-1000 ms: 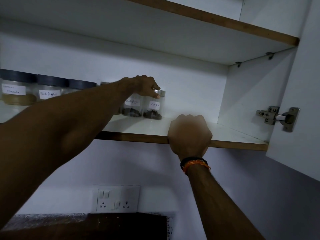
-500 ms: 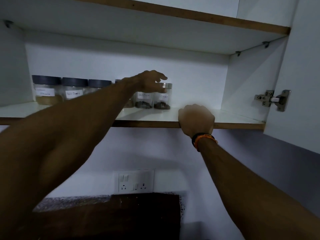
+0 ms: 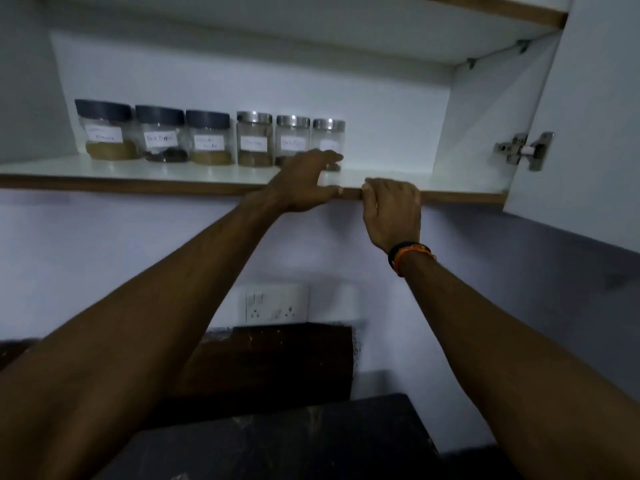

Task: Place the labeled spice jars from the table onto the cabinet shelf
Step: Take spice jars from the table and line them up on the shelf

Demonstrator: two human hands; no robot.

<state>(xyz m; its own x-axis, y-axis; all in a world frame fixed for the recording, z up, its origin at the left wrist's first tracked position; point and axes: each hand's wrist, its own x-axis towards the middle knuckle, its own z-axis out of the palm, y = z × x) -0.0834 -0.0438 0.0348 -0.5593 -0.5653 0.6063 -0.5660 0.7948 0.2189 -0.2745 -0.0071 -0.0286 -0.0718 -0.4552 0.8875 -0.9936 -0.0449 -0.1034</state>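
Now the left hand — fingers spread, holding nothing — sits just below the last jar; the right hand grips the shelf edge.

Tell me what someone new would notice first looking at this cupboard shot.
A row of six labeled spice jars stands along the back of the white cabinet shelf, three with dark lids on the left, three with silver lids on the right. In front, the left hand hangs open by the rightmost jar, while the right hand grips the shelf's wooden edge.
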